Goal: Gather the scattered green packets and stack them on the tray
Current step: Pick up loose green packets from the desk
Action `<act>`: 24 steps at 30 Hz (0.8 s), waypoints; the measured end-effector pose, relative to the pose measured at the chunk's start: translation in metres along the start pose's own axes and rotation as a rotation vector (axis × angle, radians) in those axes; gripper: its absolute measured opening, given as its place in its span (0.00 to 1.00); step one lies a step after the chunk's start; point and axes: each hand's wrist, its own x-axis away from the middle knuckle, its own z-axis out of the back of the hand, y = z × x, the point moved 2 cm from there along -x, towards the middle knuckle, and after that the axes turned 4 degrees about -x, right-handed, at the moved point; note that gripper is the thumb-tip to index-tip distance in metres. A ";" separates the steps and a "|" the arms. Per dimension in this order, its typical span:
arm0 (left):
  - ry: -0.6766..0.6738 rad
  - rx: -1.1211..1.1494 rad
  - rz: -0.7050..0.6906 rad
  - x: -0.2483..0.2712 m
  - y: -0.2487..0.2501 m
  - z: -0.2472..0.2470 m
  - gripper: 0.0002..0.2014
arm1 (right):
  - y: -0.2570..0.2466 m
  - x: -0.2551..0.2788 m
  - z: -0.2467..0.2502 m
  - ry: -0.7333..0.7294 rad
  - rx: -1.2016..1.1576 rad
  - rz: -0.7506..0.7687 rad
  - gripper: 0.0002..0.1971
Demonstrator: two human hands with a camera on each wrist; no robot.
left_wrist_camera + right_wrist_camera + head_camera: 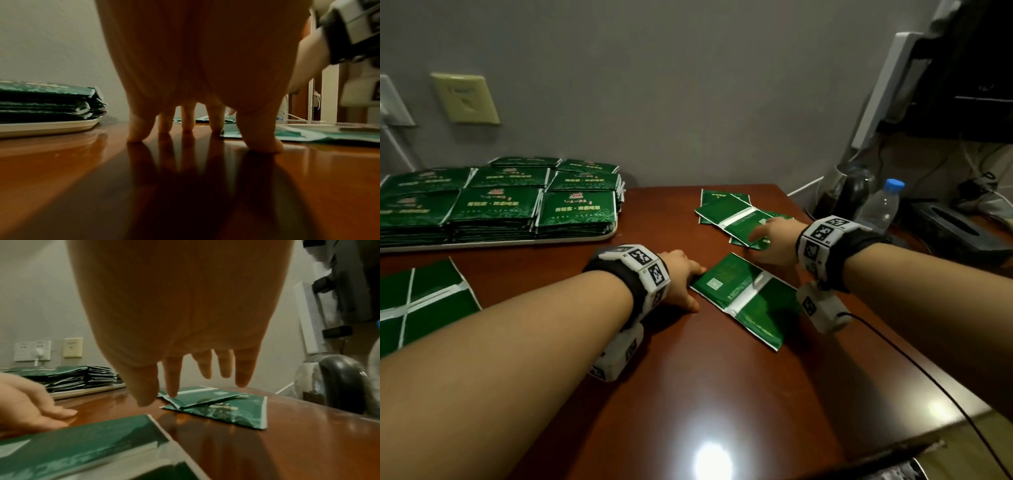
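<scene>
Resting our left hand (681,277) spread-fingered beside a green packet (743,298), our right hand (774,240) hovers spread, empty; packet print stays unreadable.

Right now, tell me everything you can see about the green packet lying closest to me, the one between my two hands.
The nearest green packet is a flat, glossy foil-like pouch, lying askew on the wooden table. A white seam strip crosses its middle, white edges trim it, and a small pale square is printed near one end. The left hand touches its corner with its fingertips.
</scene>
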 end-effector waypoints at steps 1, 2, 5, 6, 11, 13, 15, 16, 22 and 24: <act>-0.001 0.006 0.002 -0.001 -0.001 0.000 0.42 | -0.006 -0.008 0.000 -0.025 0.045 0.029 0.23; -0.002 0.010 0.000 -0.003 -0.003 -0.001 0.42 | -0.011 -0.015 -0.003 -0.061 0.095 0.055 0.21; -0.004 0.025 -0.002 -0.007 -0.006 -0.005 0.43 | -0.027 -0.027 -0.011 -0.147 0.168 0.083 0.22; -0.003 0.026 -0.003 -0.009 -0.006 -0.005 0.43 | -0.030 -0.031 -0.014 -0.142 0.166 0.084 0.22; -0.005 0.028 0.009 -0.009 -0.007 -0.003 0.43 | -0.035 -0.037 -0.022 -0.131 0.095 0.007 0.21; -0.025 0.071 0.027 -0.006 -0.004 0.001 0.40 | -0.037 -0.030 -0.020 -0.104 0.071 0.008 0.20; -0.056 0.196 0.080 -0.003 -0.001 0.007 0.32 | -0.037 -0.018 -0.018 -0.094 0.044 0.019 0.18; -0.050 0.259 0.121 -0.004 0.001 0.010 0.25 | -0.036 -0.013 -0.018 -0.092 0.033 0.025 0.17; 0.038 0.185 0.354 -0.023 0.031 0.008 0.27 | -0.036 0.022 -0.022 -0.104 0.011 0.050 0.14; 0.000 0.214 0.404 -0.036 0.033 0.000 0.29 | -0.035 0.029 -0.022 -0.098 0.001 0.056 0.13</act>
